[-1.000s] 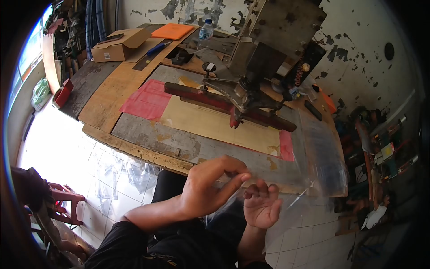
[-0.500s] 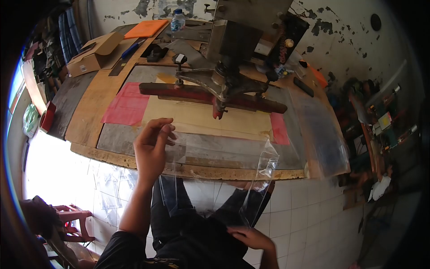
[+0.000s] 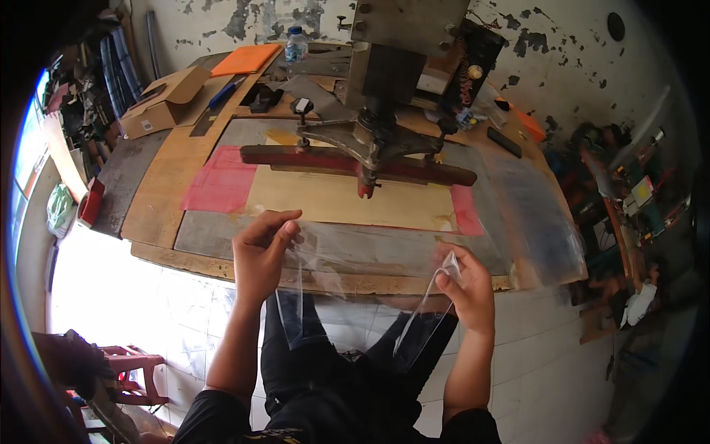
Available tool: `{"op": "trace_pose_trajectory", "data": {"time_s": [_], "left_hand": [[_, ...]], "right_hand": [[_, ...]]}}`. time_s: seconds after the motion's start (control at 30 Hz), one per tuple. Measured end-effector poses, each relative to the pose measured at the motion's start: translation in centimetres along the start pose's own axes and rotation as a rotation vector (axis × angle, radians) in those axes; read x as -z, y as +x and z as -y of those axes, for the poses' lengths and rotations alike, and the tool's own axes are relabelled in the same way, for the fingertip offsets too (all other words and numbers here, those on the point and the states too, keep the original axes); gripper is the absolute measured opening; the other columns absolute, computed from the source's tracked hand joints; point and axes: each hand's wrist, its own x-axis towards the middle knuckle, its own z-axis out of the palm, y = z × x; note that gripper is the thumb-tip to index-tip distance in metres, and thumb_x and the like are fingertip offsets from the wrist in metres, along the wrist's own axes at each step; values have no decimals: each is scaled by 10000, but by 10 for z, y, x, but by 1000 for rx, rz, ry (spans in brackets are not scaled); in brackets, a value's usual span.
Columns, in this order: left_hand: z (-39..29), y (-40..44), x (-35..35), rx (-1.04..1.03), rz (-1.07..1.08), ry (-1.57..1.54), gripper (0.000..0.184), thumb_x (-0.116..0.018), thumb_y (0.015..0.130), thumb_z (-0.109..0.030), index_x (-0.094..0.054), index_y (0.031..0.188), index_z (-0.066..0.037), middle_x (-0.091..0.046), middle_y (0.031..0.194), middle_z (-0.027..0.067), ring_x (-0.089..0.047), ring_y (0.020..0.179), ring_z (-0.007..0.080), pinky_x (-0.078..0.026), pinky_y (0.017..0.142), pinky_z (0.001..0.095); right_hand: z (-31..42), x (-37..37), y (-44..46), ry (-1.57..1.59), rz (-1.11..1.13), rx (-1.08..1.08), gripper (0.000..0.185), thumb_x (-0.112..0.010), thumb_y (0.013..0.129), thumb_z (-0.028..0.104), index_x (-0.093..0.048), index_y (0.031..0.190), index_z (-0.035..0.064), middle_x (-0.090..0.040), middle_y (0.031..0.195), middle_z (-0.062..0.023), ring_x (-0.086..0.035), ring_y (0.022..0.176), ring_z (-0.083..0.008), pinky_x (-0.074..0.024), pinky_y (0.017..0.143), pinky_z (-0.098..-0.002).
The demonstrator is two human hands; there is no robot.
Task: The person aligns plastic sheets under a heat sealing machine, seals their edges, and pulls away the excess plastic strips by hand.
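Observation:
A clear plastic sheet with folded sides hangs between my two hands, over the near table edge and my lap. My left hand pinches its upper left corner. At the upper right corner, my right hand has its thumb and fingers closed on the plastic. Just beyond the hands lies a cream pad with pink strips at its ends. Above that pad, the pressing bar of a machine hangs from a metal bracket, apart from the pad.
A stack of clear plastic sheets lies at the table's right. An open cardboard box, an orange folder and a water bottle stand toward the back. A red stool is at lower left, beside another person.
My right hand has risen from beside my lap to the sheet's upper right corner and closed on it. My left hand keeps its pinch; the view has shifted slightly.

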Motion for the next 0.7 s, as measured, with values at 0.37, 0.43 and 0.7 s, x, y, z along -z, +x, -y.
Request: {"op": "trace_pose_trajectory", "data": {"time_s": [0.37, 0.43, 0.7], "left_hand": [[4, -20, -6, 30, 283, 51, 394, -739, 1052, -385, -767, 1110, 3, -802, 1101, 92, -754, 1064, 185, -574, 918, 326], [3, -25, -2, -87, 364, 219, 427, -849, 951, -385, -759, 1099, 5, -810, 1108, 117, -763, 1065, 198, -583, 941, 363], [-9, -25, -2, 170, 232, 114, 236, -790, 1018, -160, -743, 1124, 46, -819, 1056, 132, -796, 982, 194, -599, 898, 324]], "right_hand": [[-12, 1, 0, 116, -219, -46, 282, -758, 994, -7, -663, 1256, -47, -682, 1140, -52, -633, 1071, -108, -528, 960, -266], [-17, 3, -1, 122, -257, -40, 273, -751, 996, -11, -666, 1253, -44, -682, 1140, -50, -634, 1073, -106, -528, 961, -266], [-24, 18, 3, 121, -202, -34, 294, -798, 1029, 211, -694, 1195, -8, -716, 1170, -43, -603, 1021, -105, -477, 944, -276]]}}
